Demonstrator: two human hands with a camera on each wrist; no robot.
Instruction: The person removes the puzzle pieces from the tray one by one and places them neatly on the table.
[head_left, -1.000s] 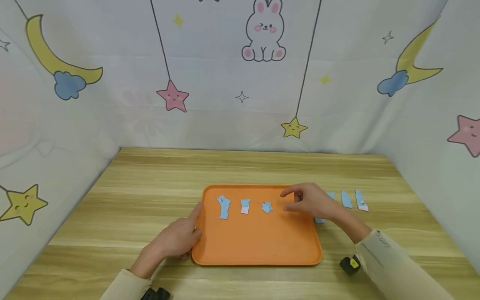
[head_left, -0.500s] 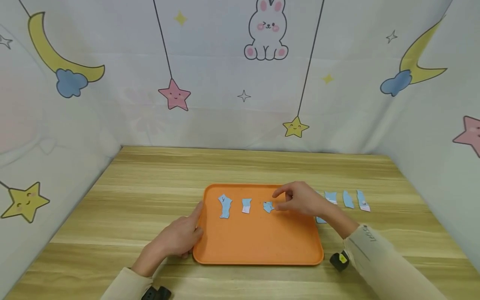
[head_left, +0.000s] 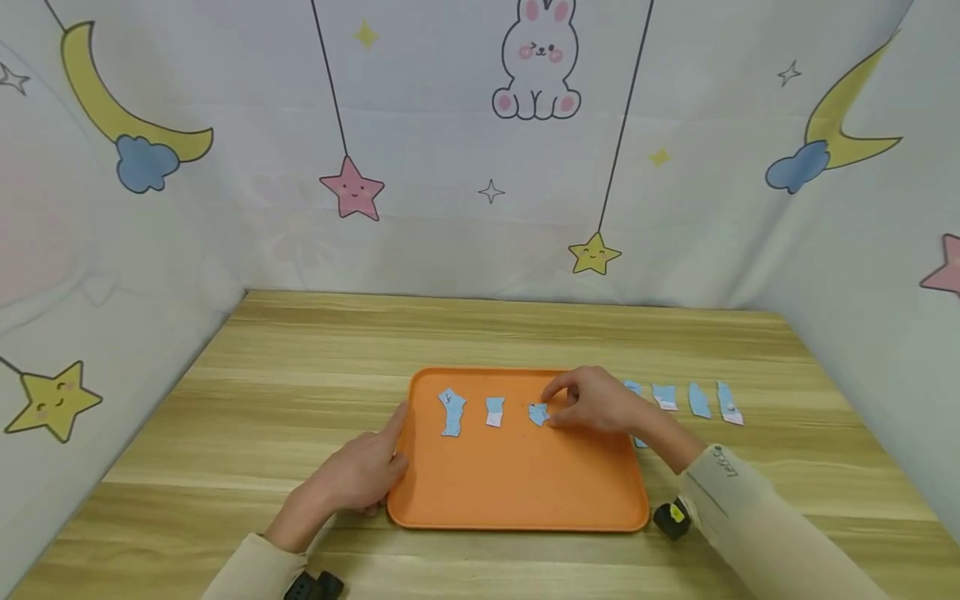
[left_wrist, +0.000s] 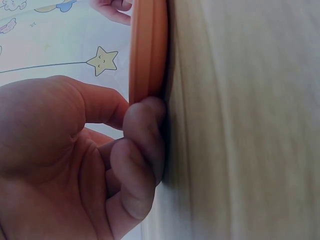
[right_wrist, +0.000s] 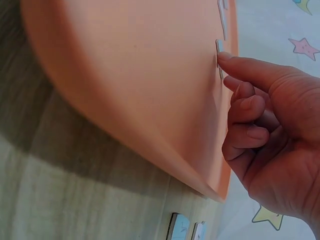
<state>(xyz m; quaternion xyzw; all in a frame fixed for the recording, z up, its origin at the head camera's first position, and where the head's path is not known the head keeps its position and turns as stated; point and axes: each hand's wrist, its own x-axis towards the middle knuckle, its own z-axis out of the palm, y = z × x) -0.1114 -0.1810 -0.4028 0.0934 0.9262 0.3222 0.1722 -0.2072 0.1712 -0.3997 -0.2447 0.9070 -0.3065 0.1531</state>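
Note:
An orange tray (head_left: 517, 492) lies on the wooden table. My left hand (head_left: 352, 475) grips its left side, the index finger along the rim and the thumb at the edge; in the left wrist view its other fingers curl low beside the tray. Inside the tray, my right hand (head_left: 596, 402) pinches a small jagged blue puzzle piece (head_left: 537, 414) between thumb and index finger. In the right wrist view the thumb tip is on that piece (right_wrist: 218, 47). To its left lie a blue-and-white piece (head_left: 494, 412) and a taller, irregular blue piece (head_left: 452, 414).
Several more blue pieces, among them a pointed one (head_left: 699, 401) and a long one with a pale end (head_left: 729, 404), lie on the table (head_left: 315, 350) right of the tray. One is partly hidden under the right wrist. A printed cloth (head_left: 435, 250) walls in the back and sides.
My right hand has moved left across the tray to the small jagged piece, and its thumb and index finger have come together on it. My left hand stays at the tray's edge.

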